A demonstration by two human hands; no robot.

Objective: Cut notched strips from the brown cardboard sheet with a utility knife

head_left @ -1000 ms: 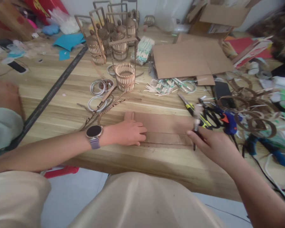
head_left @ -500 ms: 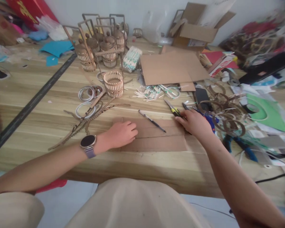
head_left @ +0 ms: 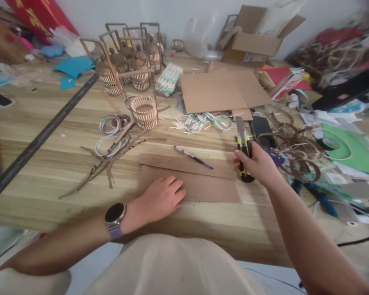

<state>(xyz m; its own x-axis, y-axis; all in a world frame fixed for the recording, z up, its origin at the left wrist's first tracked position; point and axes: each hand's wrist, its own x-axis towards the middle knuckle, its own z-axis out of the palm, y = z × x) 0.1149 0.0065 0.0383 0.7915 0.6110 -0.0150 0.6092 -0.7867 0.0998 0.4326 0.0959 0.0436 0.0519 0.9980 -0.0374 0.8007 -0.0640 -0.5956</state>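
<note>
My left hand [head_left: 161, 196] lies on the left part of a brown cardboard piece [head_left: 213, 188], fingers together and slightly bent, with nothing visible in them. A dark line runs lengthwise across the cardboard. On its upper strip rests a black-and-clear pen [head_left: 193, 156]. My right hand [head_left: 261, 164] grips a yellow-and-black utility knife [head_left: 243, 148] by its handle, just past the cardboard's right end. The knife's wide blade points away from me.
Brown curved strips [head_left: 123, 145] and white tape rolls [head_left: 108, 146] lie to the left. Small stick baskets [head_left: 144, 112] stand behind. Larger cardboard sheets [head_left: 215, 92] lie at the back, with brown rings [head_left: 304, 168] and blue-handled pliers [head_left: 322, 198] on the right.
My right hand has taken the utility knife into its grip and turned the blade to point straight away from me. My left hand has slid toward the cardboard's near edge.
</note>
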